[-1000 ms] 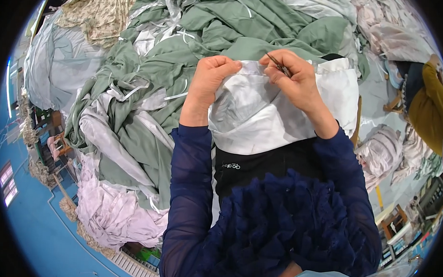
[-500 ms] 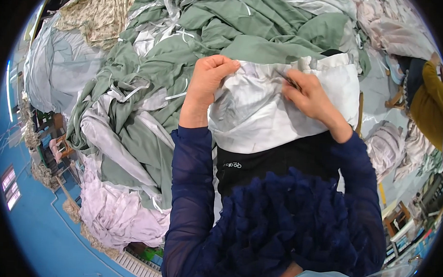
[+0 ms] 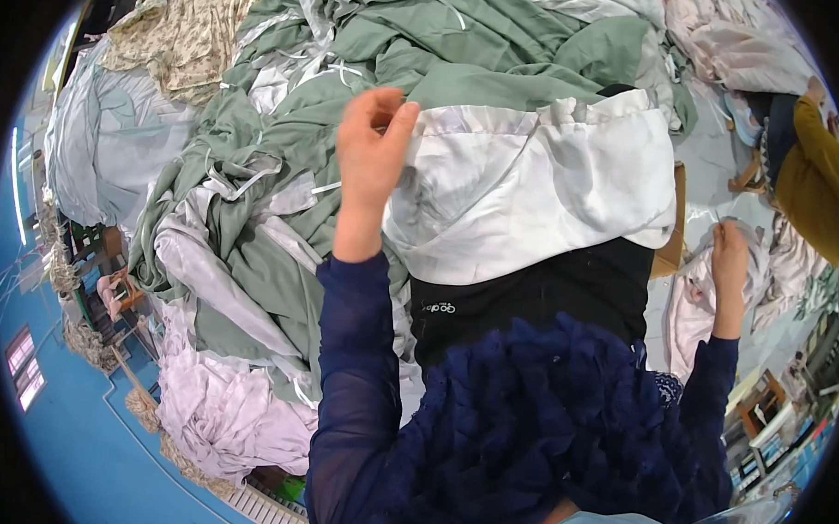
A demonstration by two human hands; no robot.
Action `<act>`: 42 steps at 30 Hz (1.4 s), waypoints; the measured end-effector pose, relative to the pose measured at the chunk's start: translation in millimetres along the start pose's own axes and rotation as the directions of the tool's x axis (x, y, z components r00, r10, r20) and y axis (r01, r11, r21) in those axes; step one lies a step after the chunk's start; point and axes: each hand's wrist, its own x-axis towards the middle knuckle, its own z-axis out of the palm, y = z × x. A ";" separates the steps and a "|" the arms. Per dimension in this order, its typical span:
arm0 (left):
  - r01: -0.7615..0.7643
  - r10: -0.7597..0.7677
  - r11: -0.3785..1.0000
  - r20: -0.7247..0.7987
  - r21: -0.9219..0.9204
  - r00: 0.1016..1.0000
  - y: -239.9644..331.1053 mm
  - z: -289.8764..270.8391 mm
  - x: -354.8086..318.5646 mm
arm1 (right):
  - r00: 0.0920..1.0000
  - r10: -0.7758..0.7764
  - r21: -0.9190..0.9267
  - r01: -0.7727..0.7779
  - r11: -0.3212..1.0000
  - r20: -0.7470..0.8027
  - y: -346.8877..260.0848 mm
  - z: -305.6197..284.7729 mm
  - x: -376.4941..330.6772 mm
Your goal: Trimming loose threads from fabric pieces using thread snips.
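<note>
The left hand is hovering left of upper centre, its grip released (thumb and fingers parted), just beside the white cloth; this cloth is lying across the centre; the right hand is showing at right, before pale pink cloth, grip indeterminable.

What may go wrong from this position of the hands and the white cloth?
The white cloth lies across the black clothing, and the left hand does not clearly grip its edge, so it might slide. The right hand is out to the side, perhaps too far to catch it quickly. White ties on the green cloth might tangle.
</note>
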 end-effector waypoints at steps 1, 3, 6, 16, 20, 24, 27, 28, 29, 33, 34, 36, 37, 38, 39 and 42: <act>-0.001 0.001 1.000 0.007 0.001 1.000 11.9 3.5 -6.1 | 1.000 0.007 0.001 -0.007 1.000 0.001 -3.8 -1.4 -5.8; -0.547 0.579 0.671 0.107 0.501 0.808 44.9 4.7 -24.7 | 0.948 0.314 0.438 -0.301 0.847 0.045 -42.5 -20.3 -9.0; -0.541 0.408 0.684 0.357 0.489 0.840 58.2 23.2 -57.6 | 0.960 0.264 0.618 -0.154 0.771 -0.091 -106.2 -27.8 6.4; -0.288 0.237 0.914 0.200 0.286 0.951 42.6 32.4 -75.6 | 0.982 -0.182 0.927 0.014 0.375 0.059 -276.4 -38.0 51.7; -0.042 0.046 0.999 0.175 -0.023 0.983 53.7 18.6 -82.7 | 0.972 -0.197 0.931 0.184 0.316 -0.125 -308.3 -6.5 64.6; -0.122 0.110 0.989 0.127 0.084 0.986 54.6 24.9 -84.3 | 0.976 -0.149 0.913 0.204 0.352 -0.161 -322.2 -3.6 76.8; -0.165 0.127 0.964 0.182 0.209 0.975 57.7 30.7 -83.4 | 0.986 -0.150 0.968 -0.038 0.247 0.077 -321.3 -2.1 90.8; -0.168 0.129 0.963 0.188 0.209 0.974 60.5 32.9 -83.3 | 0.966 -0.231 0.983 -0.076 0.170 0.115 -317.8 10.4 99.0; -0.271 0.207 0.868 0.192 0.417 0.959 63.3 35.6 -81.5 | 0.940 -0.311 0.988 -0.119 0.096 0.143 -316.2 16.9 106.3; -0.403 0.336 0.624 0.236 0.669 0.912 81.8 47.1 -81.8 | 0.951 -0.287 0.984 -0.147 -0.098 0.114 -311.1 30.3 114.9; -0.409 0.337 0.623 0.243 0.667 0.910 82.6 53.8 -80.9 | 0.945 -0.297 0.983 -0.165 -0.075 0.136 -309.1 31.1 116.2; -0.457 0.365 0.621 0.282 0.637 0.887 84.0 64.7 -79.9 | 0.935 -0.318 0.981 -0.185 -0.061 0.156 -312.3 26.8 116.3; -0.457 0.362 0.616 0.284 0.642 0.888 80.6 69.4 -76.2 | 0.937 -0.308 0.975 -0.204 -0.093 0.167 -314.5 23.6 114.7; -0.469 0.374 0.562 0.297 0.681 0.879 73.3 76.7 -69.4 | 0.940 -0.291 0.968 -0.220 -0.120 0.177 -313.7 20.4 113.7; -0.482 0.385 0.502 0.313 0.718 0.868 66.2 82.0 -63.2 | 0.942 -0.285 0.968 -0.219 -0.123 0.177 -310.8 20.0 112.4; -0.528 0.464 0.445 0.318 0.724 0.827 47.9 90.6 -52.4 | 0.951 -0.295 0.995 -0.094 0.012 0.094 -305.0 21.1 106.7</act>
